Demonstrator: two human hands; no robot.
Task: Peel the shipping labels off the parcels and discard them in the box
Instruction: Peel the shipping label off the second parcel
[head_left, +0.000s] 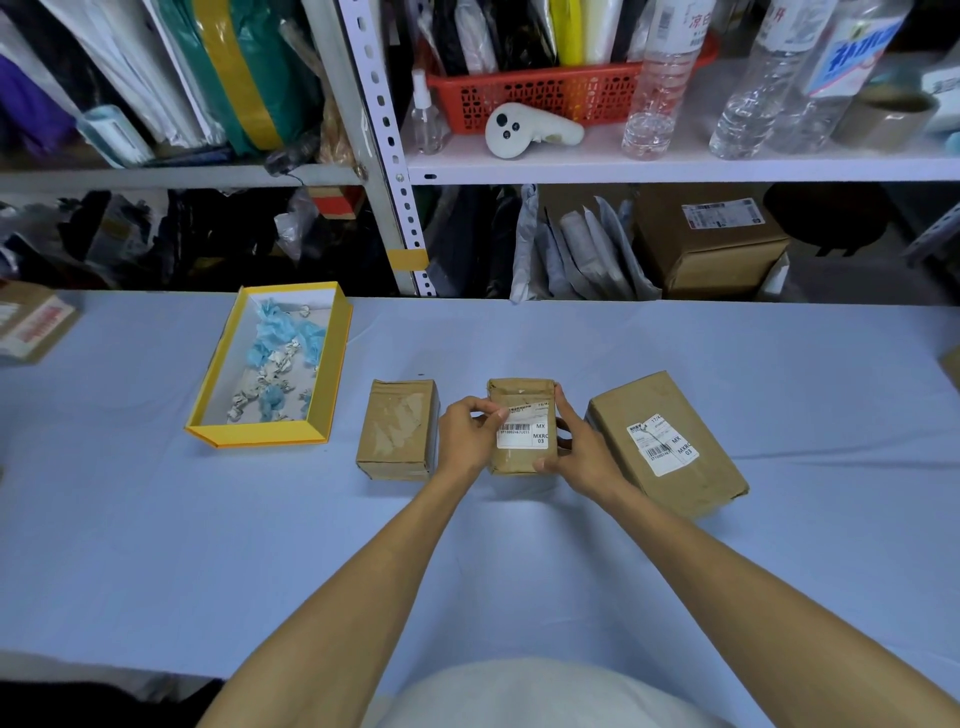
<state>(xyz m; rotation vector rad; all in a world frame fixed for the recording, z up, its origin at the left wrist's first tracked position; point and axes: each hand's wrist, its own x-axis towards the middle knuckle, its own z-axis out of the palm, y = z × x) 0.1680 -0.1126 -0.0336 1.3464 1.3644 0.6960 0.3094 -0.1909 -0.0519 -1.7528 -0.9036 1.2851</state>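
Three brown cardboard parcels stand in a row on the pale blue table. The left parcel (396, 428) bears only torn residue on top. On the middle parcel (521, 457) a white shipping label (522, 428) is stuck; my left hand (467, 434) pinches its upper-left edge. My right hand (576, 447) grips that parcel's right side. The larger right parcel (670, 441) carries its own white label (664, 444). A yellow-rimmed box (322, 358) at the left holds several crumpled white and blue scraps.
Behind the table's far edge stands a metal shelf with a red basket (540, 93), clear bottles (660, 78), a white controller (530, 130) and stored bags and cartons. Another carton (31, 322) lies at the table's far left.
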